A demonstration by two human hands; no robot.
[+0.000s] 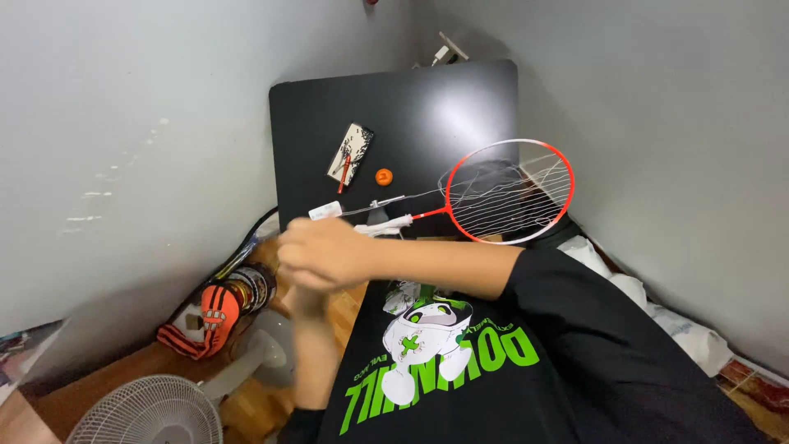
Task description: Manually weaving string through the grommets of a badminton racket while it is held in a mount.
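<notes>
1. I see the right hand (pixel 325 251) crossed over in front of the chest, its forearm running level from the black sleeve toward the left side of the view. The fingers are curled into a closed fist; what it grips I cannot tell, though it sits just at the near end of the racket's shaft.
2. The left hand (pixel 302 302) lies underneath the right, mostly hidden by it. Its forearm rises straight up from the lower edge of the view, so the two arms cross. Whether it is open or closed I cannot tell.
3. The racket (pixel 503 193), red-framed with loose, broken white strings, lies out over the black worktop (pixel 411 107), head toward the right wall, shaft pointing back at the hands.
4. On the worktop sit a small card-like packet (pixel 350 154) and an orange ball-shaped thing (pixel 384 176), well apart from both hands.
5. Below left, on the wooden floor, stand a white fan (pixel 148 411) and an orange striped glove (pixel 215 316).
</notes>
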